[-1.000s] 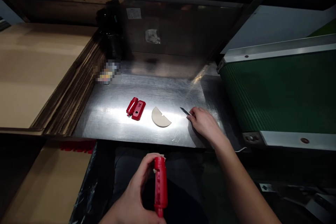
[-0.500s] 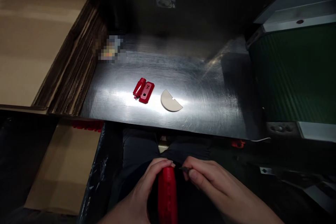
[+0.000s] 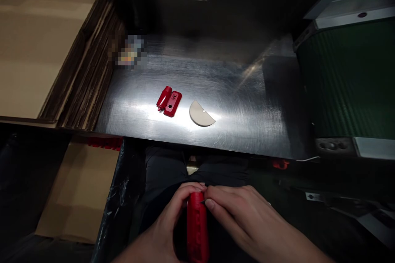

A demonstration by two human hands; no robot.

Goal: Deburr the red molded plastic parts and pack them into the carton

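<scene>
The person's left hand point(image 3: 169, 221) curls its fingers around the top of a long red part point(image 3: 196, 224) over the lap point(image 3: 168, 168), near the metal table point(image 3: 247, 119), while the right hand point(image 3: 247, 215) bends in beside it, finger and thumb pinching a tiny blade point(image 3: 203, 201).

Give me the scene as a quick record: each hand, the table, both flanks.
left hand: grips red part below table edge
right hand: pinches blade, mostly hidden
blade tip: at red part's upper end; contact unclear
table: half-disc lies right of red item, apart
left flank: stacked cardboard
right flank: green belt
</scene>
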